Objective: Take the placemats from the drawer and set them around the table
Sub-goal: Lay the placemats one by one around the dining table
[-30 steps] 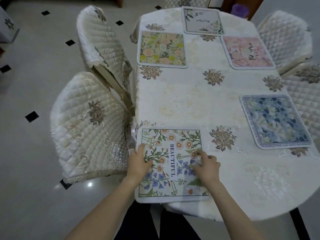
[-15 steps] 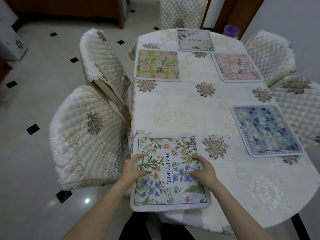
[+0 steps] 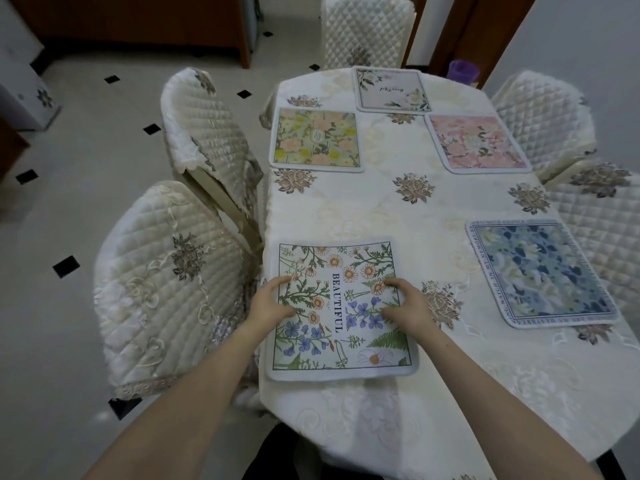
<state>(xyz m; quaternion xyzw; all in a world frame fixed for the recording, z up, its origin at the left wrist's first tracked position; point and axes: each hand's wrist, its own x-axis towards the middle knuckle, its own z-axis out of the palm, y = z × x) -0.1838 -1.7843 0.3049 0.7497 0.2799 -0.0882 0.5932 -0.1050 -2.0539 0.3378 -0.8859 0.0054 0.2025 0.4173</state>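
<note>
At the left of the frame two quilted, cream-covered chairs (image 3: 169, 285) stand pushed in against the table's left side, the farther one (image 3: 207, 129) with its cover slipping off the backrest; a third quilted chair (image 3: 367, 29) stands at the far end, top centre, and two more crowd the right edge (image 3: 543, 119), five that I can count. The table (image 3: 381, 209) is oval and draped in a pale embroidered cloth with brownish flower motifs. Five soft, rounded-corner rectangular placemats lie flat on it: the white one printed BEAUTIFUL (image 3: 337, 308) at lower centre near the left rim, a yellow-and-peach floral (image 3: 316, 139) above it, a pale one with script (image 3: 393, 89) at the far end, a pink floral (image 3: 476, 143) at upper right, and a blue floral (image 3: 540, 271) at mid right. My left hand (image 3: 268, 304) rests on the BEAUTIFUL mat's left edge, fingers curved over the border, and my right hand (image 3: 405, 304) lies on its right half, fingers bent with the tips pressing down; neither lifts it. A purple cup (image 3: 464, 75) sits beyond the table at upper right, beside a brown door frame.
</note>
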